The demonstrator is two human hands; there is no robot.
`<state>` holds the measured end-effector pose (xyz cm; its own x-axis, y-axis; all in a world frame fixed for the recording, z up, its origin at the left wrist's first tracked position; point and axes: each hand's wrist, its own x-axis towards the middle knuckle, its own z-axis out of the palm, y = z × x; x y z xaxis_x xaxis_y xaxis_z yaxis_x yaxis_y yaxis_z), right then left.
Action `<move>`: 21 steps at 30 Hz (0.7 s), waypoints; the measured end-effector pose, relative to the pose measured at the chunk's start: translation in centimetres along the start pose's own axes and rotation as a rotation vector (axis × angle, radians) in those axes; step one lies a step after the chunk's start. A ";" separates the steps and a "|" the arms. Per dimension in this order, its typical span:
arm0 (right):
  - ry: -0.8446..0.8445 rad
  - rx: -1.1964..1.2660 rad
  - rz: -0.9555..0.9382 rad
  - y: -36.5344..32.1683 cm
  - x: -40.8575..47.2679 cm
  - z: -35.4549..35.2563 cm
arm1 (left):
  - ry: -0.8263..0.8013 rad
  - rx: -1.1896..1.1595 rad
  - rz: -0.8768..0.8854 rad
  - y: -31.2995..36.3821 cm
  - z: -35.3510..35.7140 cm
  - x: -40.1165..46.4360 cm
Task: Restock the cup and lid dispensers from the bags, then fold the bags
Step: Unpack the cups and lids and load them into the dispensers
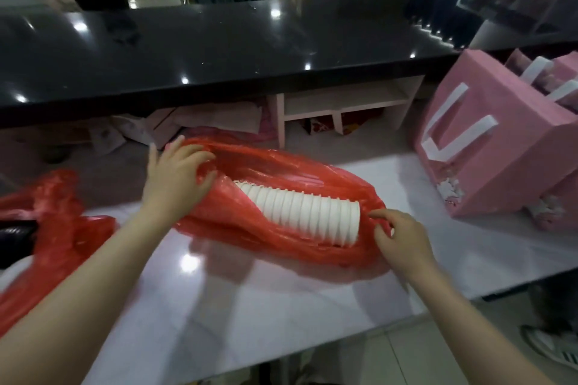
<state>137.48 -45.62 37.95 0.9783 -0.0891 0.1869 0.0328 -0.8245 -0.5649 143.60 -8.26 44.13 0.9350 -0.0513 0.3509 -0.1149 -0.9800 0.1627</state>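
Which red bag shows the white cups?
The middle red bag, gripped by both hands, shows the white cups. The left bag shows only something black inside.

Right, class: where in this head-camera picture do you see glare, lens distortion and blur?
Head view: ceiling lights glare as bright spots on the black counter and the white table; the wide lens bows the counter's edge; the background and pink box look soft, while the white cups stay fairly sharp.
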 end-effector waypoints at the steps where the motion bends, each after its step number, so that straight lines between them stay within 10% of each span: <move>1: 0.056 0.038 -0.005 -0.6 0.0 -0.2 | -0.062 0.040 -0.089 -1.5 0.1 0.0; 9: -0.171 0.054 0.059 -4.3 0.5 0.0 | -0.319 -0.418 -0.493 -3.9 2.2 -1.2; 21: -0.302 0.234 0.072 -2.4 -1.1 2.9 | -0.336 -0.492 -0.604 -7.7 3.6 -3.4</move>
<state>136.95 -41.89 36.81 0.9948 0.0550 -0.0853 -0.0267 -0.6690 -0.7428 142.54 -1.18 38.39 0.9237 0.3237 -0.2051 0.3764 -0.6662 0.6439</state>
